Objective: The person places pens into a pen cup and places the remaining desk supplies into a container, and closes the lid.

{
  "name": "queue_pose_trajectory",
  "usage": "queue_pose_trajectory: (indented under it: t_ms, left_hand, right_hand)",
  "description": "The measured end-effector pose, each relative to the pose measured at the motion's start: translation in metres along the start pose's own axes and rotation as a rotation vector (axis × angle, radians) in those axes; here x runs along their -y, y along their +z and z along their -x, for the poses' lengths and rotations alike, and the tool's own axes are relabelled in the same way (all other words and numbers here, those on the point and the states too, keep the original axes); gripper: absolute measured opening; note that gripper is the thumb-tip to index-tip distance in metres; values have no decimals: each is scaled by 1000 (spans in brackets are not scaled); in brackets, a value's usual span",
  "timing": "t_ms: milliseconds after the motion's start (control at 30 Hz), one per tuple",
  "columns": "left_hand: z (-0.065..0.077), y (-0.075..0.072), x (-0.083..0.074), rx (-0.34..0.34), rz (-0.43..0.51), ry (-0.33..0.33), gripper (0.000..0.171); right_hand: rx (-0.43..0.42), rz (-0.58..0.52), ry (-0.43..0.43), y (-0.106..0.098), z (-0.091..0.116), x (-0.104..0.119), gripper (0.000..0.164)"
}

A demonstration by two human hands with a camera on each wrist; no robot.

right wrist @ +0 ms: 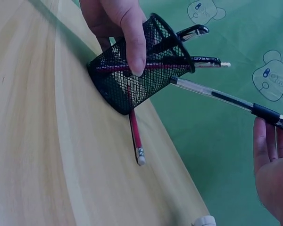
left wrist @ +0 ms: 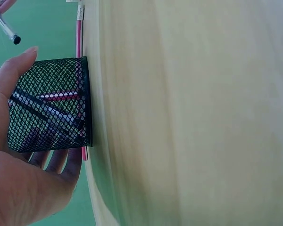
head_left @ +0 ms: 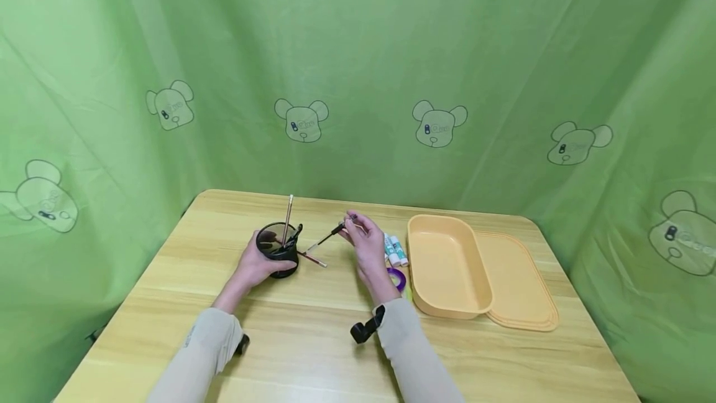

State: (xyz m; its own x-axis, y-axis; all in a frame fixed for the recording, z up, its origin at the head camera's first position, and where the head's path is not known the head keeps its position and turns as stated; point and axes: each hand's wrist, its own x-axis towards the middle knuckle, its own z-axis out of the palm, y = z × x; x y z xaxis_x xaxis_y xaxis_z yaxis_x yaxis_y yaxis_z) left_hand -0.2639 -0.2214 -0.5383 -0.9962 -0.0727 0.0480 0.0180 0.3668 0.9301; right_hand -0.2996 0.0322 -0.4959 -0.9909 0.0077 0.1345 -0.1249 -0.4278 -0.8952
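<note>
At the near side, the worktop [head_left: 302, 347] is crossed by two sleeves, which are best kept low and steady. Just beyond, the black mesh holder [right wrist: 158, 84] is grasped by the fingers of the left hand [head_left: 257, 266], with the thumb laid against its wall; a light hold seems called for — enough to stop tipping, not enough to bend the mesh. By the fingers of the right hand [head_left: 366, 245], the clear-barrelled pen [right wrist: 217, 95] is pinched at its black grip and slanted down towards the holder, its free end just beside the wall and apparently near rim height. Any pass at the mouth is best made with the barrel closer to upright, so that the rim is not knocked; the upright pencil [head_left: 288, 219] and the black pens [head_left: 298, 230] leaning in the holder should be skirted. The loose pencil [right wrist: 136, 132], partly hidden by the holder, should not be trapped under its base. To the right, the purple tape roll [head_left: 402, 277], glue sticks [head_left: 396, 251], box [head_left: 447, 260] and lid [head_left: 520, 278] are best left unbrushed — all are backed by the green curtain [head_left: 369, 73].
</note>
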Motion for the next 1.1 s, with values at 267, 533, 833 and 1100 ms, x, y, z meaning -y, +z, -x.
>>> queue_pose_trajectory:
  t_ms: [267, 533, 833, 1100]
  left_hand:
    - [0, -1, 0, 1, 7, 18, 96]
    - [2, 1, -2, -9, 8, 7, 98]
    - [6, 2, -2, -13, -45, 26, 98]
    - [7, -10, 0, 145, 100, 57, 101]
  right_hand:
    - [14, -13, -37, 8, 1, 10, 34]
    - [39, -44, -80, 18, 3, 23, 39]
    - [45, -65, -112, 23, 7, 29, 38]
    - [30, -50, -158, 24, 7, 32, 37]
